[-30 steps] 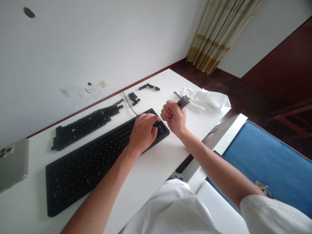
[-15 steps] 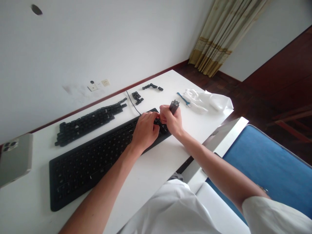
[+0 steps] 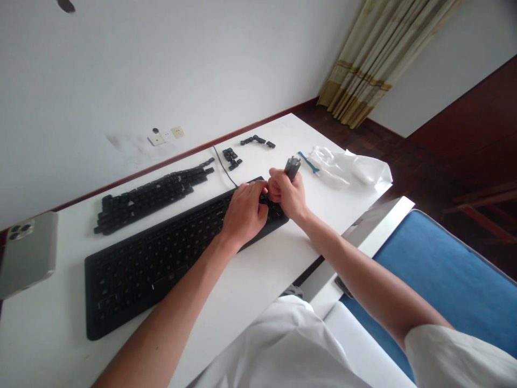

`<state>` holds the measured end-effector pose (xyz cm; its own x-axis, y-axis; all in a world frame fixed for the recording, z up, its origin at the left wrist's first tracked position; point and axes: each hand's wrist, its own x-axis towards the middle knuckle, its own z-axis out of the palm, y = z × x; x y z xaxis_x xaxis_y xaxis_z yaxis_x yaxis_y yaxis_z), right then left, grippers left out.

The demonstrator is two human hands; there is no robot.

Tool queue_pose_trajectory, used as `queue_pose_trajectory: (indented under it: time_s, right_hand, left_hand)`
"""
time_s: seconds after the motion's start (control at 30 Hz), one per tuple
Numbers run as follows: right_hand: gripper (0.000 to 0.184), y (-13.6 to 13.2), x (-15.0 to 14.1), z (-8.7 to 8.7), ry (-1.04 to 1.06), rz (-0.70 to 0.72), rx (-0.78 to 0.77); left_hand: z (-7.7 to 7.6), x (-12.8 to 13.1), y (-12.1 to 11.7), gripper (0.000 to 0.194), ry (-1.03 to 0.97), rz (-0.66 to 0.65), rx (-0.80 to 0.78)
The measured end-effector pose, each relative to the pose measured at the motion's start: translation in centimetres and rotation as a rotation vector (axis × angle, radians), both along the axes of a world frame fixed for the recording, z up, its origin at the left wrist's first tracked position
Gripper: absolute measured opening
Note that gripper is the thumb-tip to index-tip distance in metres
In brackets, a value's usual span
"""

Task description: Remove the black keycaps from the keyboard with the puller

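A black keyboard [image 3: 161, 264], most of its keycaps off, lies slantwise on the white desk. My left hand [image 3: 246, 210] rests on its right part, thumb apart from the bent fingers, holding nothing that I can see. Beside it, my right hand [image 3: 286, 191] is closed in a fist around a dark grey, ridged tool [image 3: 292, 167], whose pronged top sticks up. The tool's lower end is hidden by the fist, over the keyboard's far right end. Some keycaps there are partly covered by my hands.
Behind the keyboard lie rows of loose black keycaps [image 3: 149, 199], a small cluster [image 3: 231, 157] and a short line [image 3: 258, 140]. A cable [image 3: 223, 166] runs back. A phone [image 3: 30, 256] is at left; a blue brush-like tool [image 3: 309, 163] and white plastic bag [image 3: 363, 168] are at right.
The view has shifted slightly. My right fist and the tool have tilted a little, while both hands stay at the keyboard's right end.
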<state>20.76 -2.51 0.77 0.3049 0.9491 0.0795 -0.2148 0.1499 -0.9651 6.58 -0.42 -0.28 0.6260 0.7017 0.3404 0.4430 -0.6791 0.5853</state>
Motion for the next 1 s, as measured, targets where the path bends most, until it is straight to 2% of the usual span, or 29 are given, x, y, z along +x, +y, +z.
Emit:
queue_pose_trajectory:
  time_s: [0.13,0.33,0.43,0.53,0.7,0.83,1.0]
  right_hand:
    - [0.056,0.0,0.4,0.4,0.038,0.006,-0.022]
    - [0.057,-0.4,3.6,3.4,-0.014,-0.112,0.025]
    - [0.059,0.2,5.6,4.2,0.015,-0.127,0.000]
    - [0.059,1.5,6.7,4.2,0.127,-0.156,0.028]
    - [0.054,4.5,5.1,4.2,0.284,-0.124,0.105]
    - [0.052,5.7,2.3,3.5,0.377,-0.061,0.074]
    - [0.057,5.2,0.4,1.8,0.434,0.001,0.020]
  left_hand:
    - [-0.2,0.0,0.0,0.045,-0.011,0.014,0.004]
    - [-0.1,-0.2,-0.2,0.051,-0.038,0.009,-0.016]
    - [-0.1,-0.2,-0.1,0.050,-0.108,0.015,-0.058]
    - [0.0,-0.3,0.4,0.045,-0.238,0.074,-0.149]
    - [0.8,-1.2,1.8,0.030,-0.367,0.224,-0.240]
    - [1.2,-2.0,2.2,0.024,-0.227,0.275,-0.160]
    - [1.0,-1.9,1.0,0.013,0.003,0.233,0.033]
